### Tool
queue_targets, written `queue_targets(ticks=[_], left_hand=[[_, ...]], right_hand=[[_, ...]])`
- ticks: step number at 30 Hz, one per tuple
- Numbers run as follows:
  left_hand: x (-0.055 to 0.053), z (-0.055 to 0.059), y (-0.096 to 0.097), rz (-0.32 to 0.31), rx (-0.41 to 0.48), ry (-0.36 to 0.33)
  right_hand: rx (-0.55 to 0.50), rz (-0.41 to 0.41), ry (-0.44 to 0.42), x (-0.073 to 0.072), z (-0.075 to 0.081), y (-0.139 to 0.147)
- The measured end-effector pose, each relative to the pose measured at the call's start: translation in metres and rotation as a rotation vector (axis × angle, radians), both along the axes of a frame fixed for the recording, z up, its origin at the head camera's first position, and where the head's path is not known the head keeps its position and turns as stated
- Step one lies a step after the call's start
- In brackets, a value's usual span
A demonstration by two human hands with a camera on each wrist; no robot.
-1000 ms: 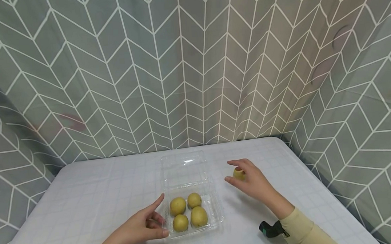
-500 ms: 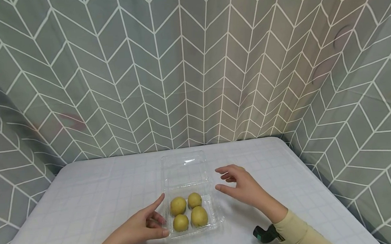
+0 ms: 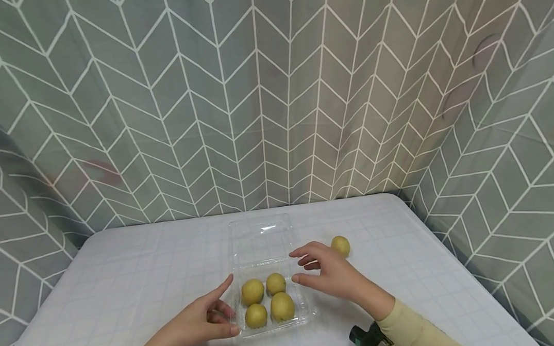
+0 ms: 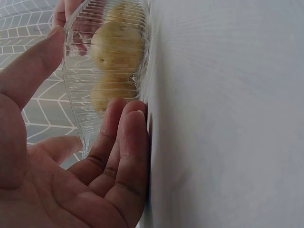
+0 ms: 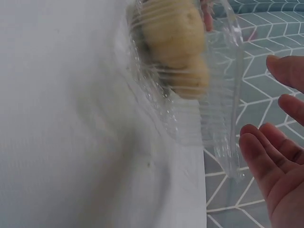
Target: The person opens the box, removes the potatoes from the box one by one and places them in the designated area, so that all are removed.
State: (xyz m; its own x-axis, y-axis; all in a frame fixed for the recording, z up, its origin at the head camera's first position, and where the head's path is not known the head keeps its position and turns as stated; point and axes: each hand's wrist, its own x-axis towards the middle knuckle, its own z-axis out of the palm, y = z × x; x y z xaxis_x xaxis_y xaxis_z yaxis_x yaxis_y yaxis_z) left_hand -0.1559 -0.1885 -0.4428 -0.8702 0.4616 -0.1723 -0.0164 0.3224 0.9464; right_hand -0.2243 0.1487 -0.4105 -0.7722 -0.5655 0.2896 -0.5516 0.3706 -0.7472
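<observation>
A clear plastic clamshell box (image 3: 302,296) lies open on the table, its lid (image 3: 260,241) folded back to the far side. Inside its base sit several round yellow fruits (image 3: 282,307) that look like pears. My left hand (image 3: 202,319) rests at the box's left side, thumb and fingertips at the wall; the left wrist view shows its fingers (image 4: 129,142) against the ribbed plastic. Over the box's right edge hovers my right hand (image 3: 330,274), fingers spread and holding nothing. The right wrist view shows its fingertips apart from the plastic rim (image 5: 236,95).
One loose yellow fruit (image 3: 340,246) lies on the white tablecloth (image 3: 160,271), behind and right of my right hand. A black device (image 3: 365,338) is strapped at the right wrist. Patterned grey curtains (image 3: 274,101) stand behind the table and along its sides.
My right hand has moved left, away from the loose fruit and over to the box's right edge. That fruit now shows fully where it lay. The left hand and box stay put.
</observation>
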Motion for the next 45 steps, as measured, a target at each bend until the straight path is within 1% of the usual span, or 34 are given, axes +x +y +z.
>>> queue_targets(ticks=[7,13,17,20,22,24,29,33,39,45], left_hand=[[0.001,0.0,0.0,0.002,0.008,-0.011],[0.0,0.0,0.0,0.002,-0.004,-0.01],[-0.001,0.001,0.0,0.007,-0.004,-0.012],[0.0,0.001,0.0,0.009,0.001,-0.011],[0.0,0.0,0.0,0.008,0.005,-0.008],[0.001,0.0,0.0,0.008,0.008,-0.008],[0.0,0.0,0.0,0.01,0.005,-0.008],[0.0,0.0,0.0,0.001,0.002,0.005],[0.001,0.001,0.0,-0.002,0.004,0.005],[0.001,0.001,0.0,-0.002,-0.004,0.021]], right_hand=[[0.041,0.031,0.017,0.001,-0.002,-0.007],[0.07,0.112,0.013,0.0,-0.007,-0.013],[0.114,0.152,-0.003,0.001,-0.005,-0.015],[0.183,0.192,-0.004,0.001,-0.002,-0.018],[0.239,0.22,0.01,0.001,0.0,-0.02],[0.294,0.242,0.042,0.001,0.002,-0.022],[0.371,0.282,0.096,0.0,0.005,-0.023],[0.404,0.291,0.121,-0.001,0.004,-0.024],[0.415,0.299,0.141,0.001,0.003,-0.028],[0.459,0.338,0.167,0.003,0.004,-0.034]])
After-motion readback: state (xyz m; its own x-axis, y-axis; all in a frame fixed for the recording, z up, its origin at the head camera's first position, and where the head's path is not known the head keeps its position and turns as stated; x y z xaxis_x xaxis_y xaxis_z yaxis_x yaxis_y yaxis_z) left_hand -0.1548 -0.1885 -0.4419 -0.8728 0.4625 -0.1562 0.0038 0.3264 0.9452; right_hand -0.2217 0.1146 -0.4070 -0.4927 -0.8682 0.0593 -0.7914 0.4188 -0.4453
